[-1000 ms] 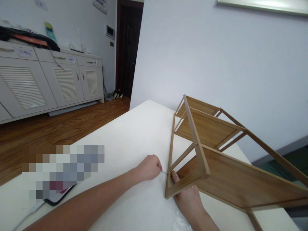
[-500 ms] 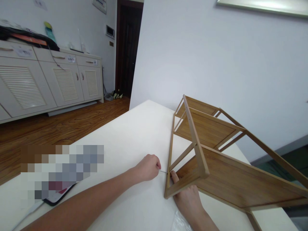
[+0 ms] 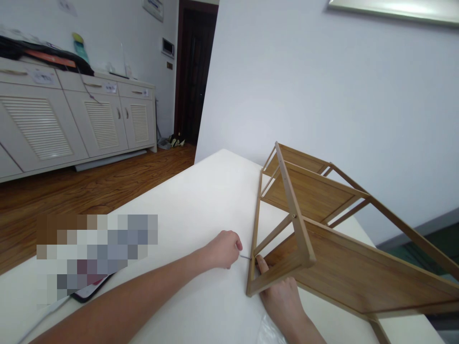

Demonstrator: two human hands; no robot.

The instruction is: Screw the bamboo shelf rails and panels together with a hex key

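Note:
A bamboo shelf rack [image 3: 315, 200] lies on its side on the white table [image 3: 193, 200]. My left hand [image 3: 224, 248] is closed in a fist around a thin metal tool [image 3: 245, 257], whose tip reaches the rack's near lower frame corner. My right hand [image 3: 281, 296] rests under that corner, thumb up against the frame [image 3: 276, 274], holding the rack steady.
A phone [image 3: 89, 286] with a white cable lies at the table's near left. Clear plastic wrap [image 3: 270, 332] lies by my right wrist. White louvred cabinets [image 3: 71, 124] stand across the wooden floor at the left, a dark doorway [image 3: 190, 71] behind.
Both hands stay at the rack's corner; the view has shifted slightly, with the left fist barely moving.

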